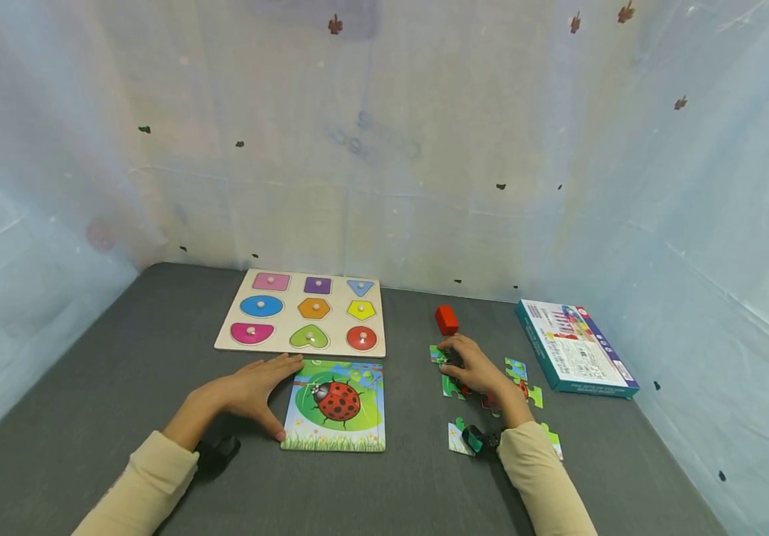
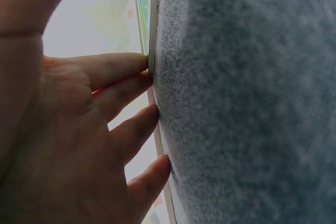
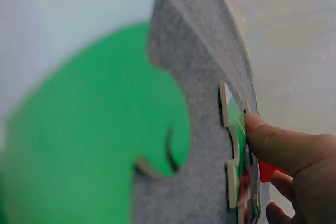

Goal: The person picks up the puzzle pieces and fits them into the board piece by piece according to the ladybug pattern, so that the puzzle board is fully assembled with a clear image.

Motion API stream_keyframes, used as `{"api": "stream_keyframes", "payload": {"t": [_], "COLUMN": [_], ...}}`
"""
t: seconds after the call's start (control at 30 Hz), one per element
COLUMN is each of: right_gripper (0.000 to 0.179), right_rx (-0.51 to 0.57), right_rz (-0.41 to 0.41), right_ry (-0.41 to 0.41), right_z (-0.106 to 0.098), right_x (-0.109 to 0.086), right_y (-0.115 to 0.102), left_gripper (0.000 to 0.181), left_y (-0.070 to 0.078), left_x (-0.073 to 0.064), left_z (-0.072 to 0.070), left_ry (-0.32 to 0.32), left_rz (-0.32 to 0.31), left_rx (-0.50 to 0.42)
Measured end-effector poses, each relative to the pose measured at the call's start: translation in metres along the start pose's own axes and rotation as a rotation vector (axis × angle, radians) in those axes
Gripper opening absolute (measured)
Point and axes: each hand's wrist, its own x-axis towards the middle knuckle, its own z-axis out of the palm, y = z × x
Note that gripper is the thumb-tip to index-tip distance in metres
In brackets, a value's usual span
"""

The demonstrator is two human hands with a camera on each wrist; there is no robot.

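Observation:
My left hand (image 1: 257, 391), fingers spread, touches the left edge of a square ladybug picture board (image 1: 337, 406) lying flat. In the left wrist view the fingertips (image 2: 142, 64) meet the board's edge close to the table. My right hand (image 1: 481, 368) is over loose puzzle pieces on the right. Its thumb and forefinger are at opposite sides of a green and blue puzzle piece (image 1: 436, 354), pinching it at the table. Its thumb (image 3: 283, 145) lies against the pieces in the right wrist view. More green pieces (image 1: 451, 387) lie under the hand, partly hidden by it.
Behind the picture board lies a wooden shape board (image 1: 223, 344) with knobbed coloured shapes. A red block (image 1: 447, 320) stands beyond the right hand. A flat teal-sided box (image 1: 578, 350) rests at the right. Puzzle pieces (image 1: 517, 368) also lie around the right wrist. Plastic sheeting hangs behind the grey table.

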Motion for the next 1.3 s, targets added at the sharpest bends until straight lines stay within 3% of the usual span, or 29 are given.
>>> {"api": "stream_keyframes", "payload": {"t": [0.13,0.27,0.5,0.7,0.83,1.0,1.3], "right_gripper": [0.04,0.04,0.042,0.041,0.04,0.038,0.032], "right_rx": [-0.009,-0.009,0.029,0.039,0.061,-0.004,-0.099], "right_rz": [0.014,-0.027,-0.099,-0.216,-0.276,-0.355,-0.293], "right_ry": [0.016,0.061,0.107,0.169,0.134,0.067,0.024], "right_z": [0.0,0.001,0.011,0.034,0.056,0.083,0.107], "right_x": [0.0,0.002,0.017,0.035,0.042,0.052,0.06], "right_y": [-0.004,-0.018,-0.068,-0.116,-0.144,-0.163,-0.166], "left_gripper": [0.114,0.113,0.113,0.114,0.114,0.113,0.113], "left_y": [0.0,-0.001,-0.002,-0.002,-0.002,-0.001,-0.001], "left_x": [0.0,0.0,-0.002,-0.002,-0.002,-0.002,-0.002], "left_z": [0.0,0.001,0.004,0.003,0.003,0.001,0.003], "left_ry": [0.0,0.0,-0.002,0.001,0.0,0.0,0.005], "left_rz": [0.005,0.011,0.01,0.012,0.011,0.01,0.019], "left_rx": [0.001,0.004,-0.004,-0.006,0.002,0.003,0.013]}}
